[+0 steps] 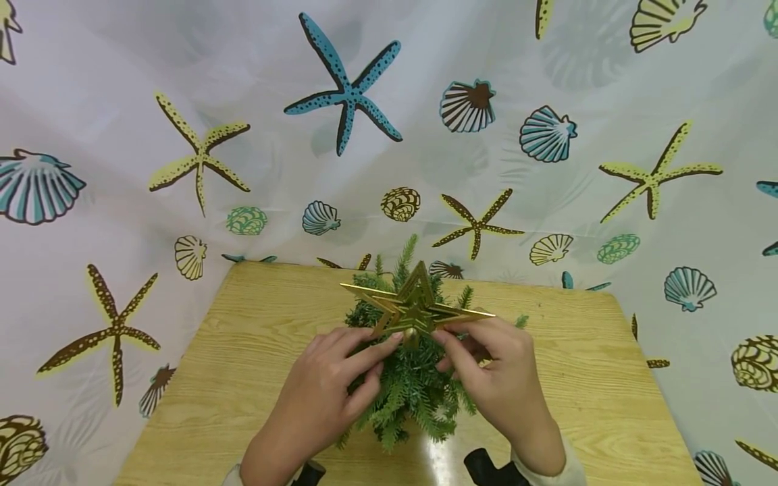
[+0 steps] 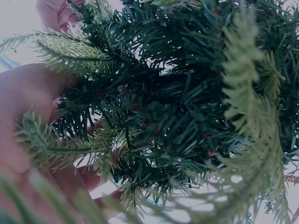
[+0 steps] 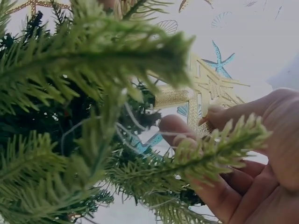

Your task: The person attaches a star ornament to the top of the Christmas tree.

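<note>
A gold star tree topper (image 1: 416,307) sits at the crown of a small artificial Christmas tree (image 1: 413,391). My left hand (image 1: 328,378) holds the star's lower left side, its index finger by the short tube at the base. On the opposite side my right hand (image 1: 501,358) pinches the star's lower right part. In the right wrist view, thumb and index finger grip the gold star (image 3: 203,88) beside green branches (image 3: 187,163). Dense needles (image 2: 163,102) hide much of my left hand (image 2: 28,121) in the left wrist view.
The tree stands on a wooden table (image 1: 583,378). Behind it and at both sides hangs a white curtain (image 1: 261,155) printed with starfish and shells. Thin pale strands (image 3: 128,128) run among the branches. A small green sprig (image 1: 521,321) shows beyond my right hand.
</note>
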Tool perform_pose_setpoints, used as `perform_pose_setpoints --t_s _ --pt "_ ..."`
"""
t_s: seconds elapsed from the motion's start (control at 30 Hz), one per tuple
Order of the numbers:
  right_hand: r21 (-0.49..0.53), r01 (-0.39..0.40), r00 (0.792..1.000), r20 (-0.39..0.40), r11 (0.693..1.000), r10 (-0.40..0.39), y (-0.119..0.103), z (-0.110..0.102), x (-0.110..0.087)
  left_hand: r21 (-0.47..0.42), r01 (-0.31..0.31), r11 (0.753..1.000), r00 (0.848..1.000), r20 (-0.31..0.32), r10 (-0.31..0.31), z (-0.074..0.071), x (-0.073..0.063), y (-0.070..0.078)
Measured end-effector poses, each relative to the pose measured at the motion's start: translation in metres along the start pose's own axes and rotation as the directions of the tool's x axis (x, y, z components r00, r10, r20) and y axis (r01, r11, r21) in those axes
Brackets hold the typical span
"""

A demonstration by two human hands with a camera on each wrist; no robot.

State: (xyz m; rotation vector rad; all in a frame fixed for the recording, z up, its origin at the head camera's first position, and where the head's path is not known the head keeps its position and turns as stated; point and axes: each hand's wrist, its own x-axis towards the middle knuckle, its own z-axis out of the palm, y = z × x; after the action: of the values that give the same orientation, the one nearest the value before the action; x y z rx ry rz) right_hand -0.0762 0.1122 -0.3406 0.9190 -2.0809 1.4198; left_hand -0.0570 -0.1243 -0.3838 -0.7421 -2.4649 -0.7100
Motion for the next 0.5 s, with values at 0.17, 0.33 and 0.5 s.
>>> perform_pose_setpoints --t_s 0.17,0.33,0.5 --pt "0.008 -0.021 1.000 0.016 1.000 0.021 0.0034 0.0002 -0.0025 0.013 -0.004 1.000 1.000 0.009 0.004 -0.0008 -0.0009 0.0000" --pt "0.000 -0.026 1.000 0.018 1.000 0.026 0.0050 0.0006 -0.0031 0.033 -0.025 0.999 1.000 0.011 0.025 0.0001 -0.0006 -0.0006" --pt "-0.005 -0.028 0.999 0.025 1.000 0.029 0.0045 0.0011 -0.0028 0.061 -0.035 0.998 0.999 0.010 0.034 0.0005 -0.0010 0.0002"
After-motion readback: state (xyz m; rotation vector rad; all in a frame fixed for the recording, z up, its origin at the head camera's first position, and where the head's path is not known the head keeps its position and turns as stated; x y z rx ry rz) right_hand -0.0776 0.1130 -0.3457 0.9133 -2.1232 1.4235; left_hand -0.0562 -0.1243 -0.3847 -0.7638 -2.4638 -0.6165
